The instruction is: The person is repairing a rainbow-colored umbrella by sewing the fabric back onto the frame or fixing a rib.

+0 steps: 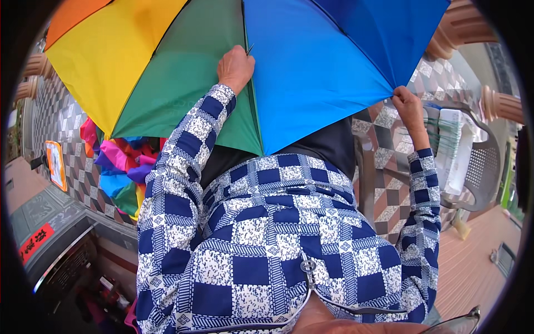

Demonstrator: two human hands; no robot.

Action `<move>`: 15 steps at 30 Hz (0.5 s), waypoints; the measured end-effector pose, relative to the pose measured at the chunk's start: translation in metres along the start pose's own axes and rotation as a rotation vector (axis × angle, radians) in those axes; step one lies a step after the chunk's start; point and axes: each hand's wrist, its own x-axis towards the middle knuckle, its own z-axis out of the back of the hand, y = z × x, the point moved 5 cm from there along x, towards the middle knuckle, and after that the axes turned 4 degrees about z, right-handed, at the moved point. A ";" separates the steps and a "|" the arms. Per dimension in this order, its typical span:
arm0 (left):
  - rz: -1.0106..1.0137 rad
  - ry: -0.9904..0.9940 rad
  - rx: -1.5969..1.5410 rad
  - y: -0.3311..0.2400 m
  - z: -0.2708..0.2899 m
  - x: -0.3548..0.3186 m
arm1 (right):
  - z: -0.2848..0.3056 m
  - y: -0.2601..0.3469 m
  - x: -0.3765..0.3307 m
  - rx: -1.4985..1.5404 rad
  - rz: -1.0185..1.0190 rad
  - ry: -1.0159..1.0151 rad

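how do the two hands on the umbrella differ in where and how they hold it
The left hand rests mid-canopy on the green-blue seam of the umbrella; the right hand is at the blue panel's outer edge. The left lies closed over the seam; the right pinches the rim. The left sits higher. Both wear blue-and-white checked sleeves.

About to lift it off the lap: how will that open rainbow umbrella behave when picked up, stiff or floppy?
The umbrella looks taut between its ribs, so probably fairly stiff while open. Its thin fabric suggests it is light but broad, likely awkward and apt to swing. The left hand rests on a seam and the right hand pinches the rim, so the edge probably flexes.
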 end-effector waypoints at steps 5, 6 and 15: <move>0.036 0.033 -0.117 0.000 -0.003 0.001 | 0.005 -0.002 -0.002 0.017 -0.037 0.017; 0.054 0.055 -0.139 0.001 -0.001 0.002 | 0.010 0.000 0.000 0.022 -0.051 0.018; 0.272 0.340 -0.916 0.008 -0.017 -0.002 | 0.020 -0.004 0.008 0.020 -0.082 0.036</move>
